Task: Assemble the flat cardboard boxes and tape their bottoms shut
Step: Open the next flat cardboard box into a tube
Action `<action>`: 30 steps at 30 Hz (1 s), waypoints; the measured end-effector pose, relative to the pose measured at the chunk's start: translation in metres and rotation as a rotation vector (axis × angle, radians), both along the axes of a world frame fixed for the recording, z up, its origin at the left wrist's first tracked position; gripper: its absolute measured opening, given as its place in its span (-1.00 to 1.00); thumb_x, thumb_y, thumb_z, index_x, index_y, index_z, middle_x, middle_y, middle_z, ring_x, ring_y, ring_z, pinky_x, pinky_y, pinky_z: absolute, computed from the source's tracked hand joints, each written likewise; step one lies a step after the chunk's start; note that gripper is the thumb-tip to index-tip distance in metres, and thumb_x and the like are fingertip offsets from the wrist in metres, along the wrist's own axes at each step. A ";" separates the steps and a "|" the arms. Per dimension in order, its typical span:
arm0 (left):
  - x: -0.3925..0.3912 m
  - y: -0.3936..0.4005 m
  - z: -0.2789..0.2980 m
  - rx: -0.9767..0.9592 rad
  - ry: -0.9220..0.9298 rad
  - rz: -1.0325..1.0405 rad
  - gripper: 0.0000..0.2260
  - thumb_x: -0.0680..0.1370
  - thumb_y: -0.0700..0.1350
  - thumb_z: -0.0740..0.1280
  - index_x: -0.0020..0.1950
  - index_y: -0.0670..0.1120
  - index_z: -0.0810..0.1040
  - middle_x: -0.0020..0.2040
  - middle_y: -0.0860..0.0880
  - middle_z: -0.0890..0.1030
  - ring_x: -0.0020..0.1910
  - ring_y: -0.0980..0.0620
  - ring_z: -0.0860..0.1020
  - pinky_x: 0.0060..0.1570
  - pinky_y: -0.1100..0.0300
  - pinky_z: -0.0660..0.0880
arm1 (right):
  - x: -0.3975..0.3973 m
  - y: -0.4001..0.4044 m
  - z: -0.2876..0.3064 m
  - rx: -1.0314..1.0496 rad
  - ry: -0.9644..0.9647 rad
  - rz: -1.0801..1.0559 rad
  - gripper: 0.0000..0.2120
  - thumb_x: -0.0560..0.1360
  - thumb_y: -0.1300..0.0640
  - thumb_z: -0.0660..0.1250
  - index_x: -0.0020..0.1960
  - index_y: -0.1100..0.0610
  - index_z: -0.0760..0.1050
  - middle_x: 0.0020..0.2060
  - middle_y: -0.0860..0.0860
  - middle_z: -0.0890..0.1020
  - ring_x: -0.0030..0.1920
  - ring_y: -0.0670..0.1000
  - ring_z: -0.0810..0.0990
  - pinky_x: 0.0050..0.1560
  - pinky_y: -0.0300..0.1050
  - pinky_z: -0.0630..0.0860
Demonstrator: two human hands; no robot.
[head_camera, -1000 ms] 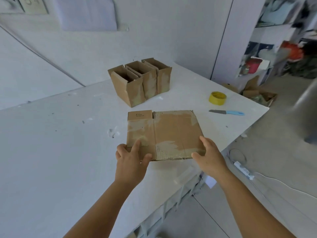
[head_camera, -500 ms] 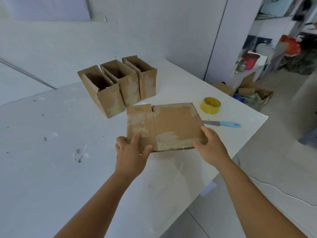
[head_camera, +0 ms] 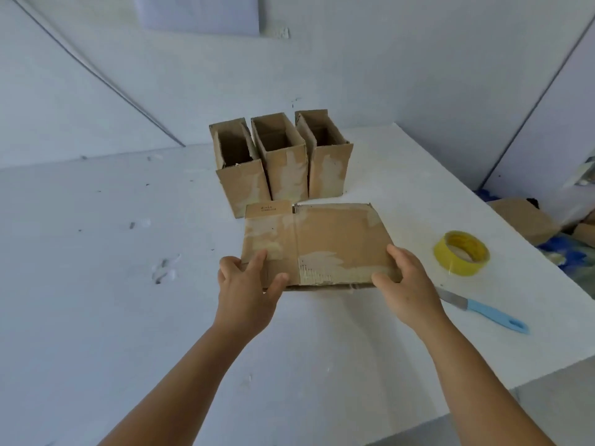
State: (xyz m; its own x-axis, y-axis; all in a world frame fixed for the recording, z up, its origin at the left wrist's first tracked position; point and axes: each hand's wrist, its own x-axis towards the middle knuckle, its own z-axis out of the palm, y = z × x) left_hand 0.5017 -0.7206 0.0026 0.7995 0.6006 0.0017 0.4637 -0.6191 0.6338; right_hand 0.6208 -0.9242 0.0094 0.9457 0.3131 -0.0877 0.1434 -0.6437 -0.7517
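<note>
Both hands, left (head_camera: pixel 248 284) and right (head_camera: pixel 407 284), gripped the flat box (head_camera: pixel 322 243) before 3 assembled boxes (head_camera: pixel 280 159); squeezing opposite creases inward would likely open it squarely.

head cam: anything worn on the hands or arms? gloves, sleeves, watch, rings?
Nothing worn that shows. The left hand and the right hand are bare: no gloves, no rings visible on the fingers in view. Both forearms are bare down to the bottom edge of the frame: no sleeves, no watch, no bands, no markings. Anything above that edge is out of view.
</note>
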 end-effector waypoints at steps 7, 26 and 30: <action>0.021 -0.044 0.016 -0.056 -0.018 0.110 -0.57 0.56 0.18 0.12 0.38 0.07 0.31 0.12 -0.07 0.25 0.15 -0.06 0.28 0.10 0.14 0.32 | 0.045 -0.033 0.019 0.001 -0.026 0.131 -0.44 0.51 -0.02 0.24 0.48 0.00 0.22 0.45 -0.10 0.27 0.41 -0.06 0.28 0.37 -0.09 0.25; 0.031 -0.055 0.082 -0.085 -0.231 0.151 -0.54 0.60 0.09 0.12 -0.39 -0.14 0.12 -0.43 -0.06 0.18 -0.44 0.03 0.17 -0.40 0.20 0.11 | 0.058 -0.044 0.070 0.327 -0.055 0.130 -0.59 0.47 0.16 0.37 0.28 0.02 0.37 -0.04 -0.24 0.51 -0.12 -0.23 0.52 -0.17 -0.30 0.42; 0.031 -0.053 0.065 -0.148 -0.197 0.141 -0.56 0.58 0.14 0.13 -0.14 -0.21 0.56 -0.30 -0.12 0.56 -0.28 -0.08 0.55 -0.19 0.12 0.41 | 0.058 -0.044 0.066 0.399 -0.045 0.095 -0.76 0.46 0.17 0.37 0.12 0.03 0.50 -0.04 -0.12 0.61 -0.06 -0.17 0.57 -0.11 -0.26 0.44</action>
State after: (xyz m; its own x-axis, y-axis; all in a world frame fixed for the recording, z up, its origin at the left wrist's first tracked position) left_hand 0.5331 -0.7737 0.0681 0.7011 0.7111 0.0533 0.3973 -0.4516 0.7989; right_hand 0.6786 -0.9683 0.0750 0.9109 0.4004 0.0991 0.2266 -0.2851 -0.9313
